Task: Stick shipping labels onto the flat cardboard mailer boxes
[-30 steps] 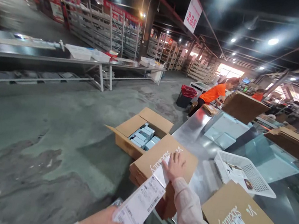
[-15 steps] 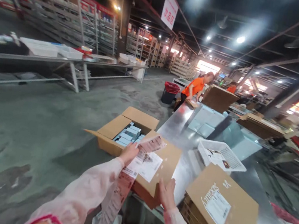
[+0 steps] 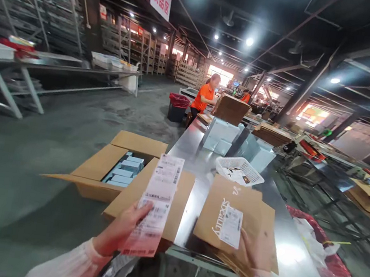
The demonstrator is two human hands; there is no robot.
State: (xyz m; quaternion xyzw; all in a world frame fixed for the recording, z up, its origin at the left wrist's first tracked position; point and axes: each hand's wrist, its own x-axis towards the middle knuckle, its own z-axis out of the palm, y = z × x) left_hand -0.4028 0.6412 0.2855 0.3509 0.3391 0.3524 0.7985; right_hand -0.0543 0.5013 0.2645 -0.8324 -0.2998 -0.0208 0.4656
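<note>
My left hand is closed on a strip of printed shipping labels, thumb on top, holding it up over a closed brown carton. At the right edge of a flattened cardboard box, my right hand grips with its thumb on top; some fingers are blurred or hidden. That flat box bears white lettering and a white label, and overlaps more flat cardboard beneath it. Left of the closed carton, an open carton holds several light blue boxes.
A metal table stretches away, carrying a white basket with papers and wrapped light blue stacks. A co-worker in orange stands at its far end near a black bin. A red bag hangs at the right.
My right hand has moved from the closed carton to the flat box on the right. My left hand has lifted the label strip upright off the carton. The view has turned right.
</note>
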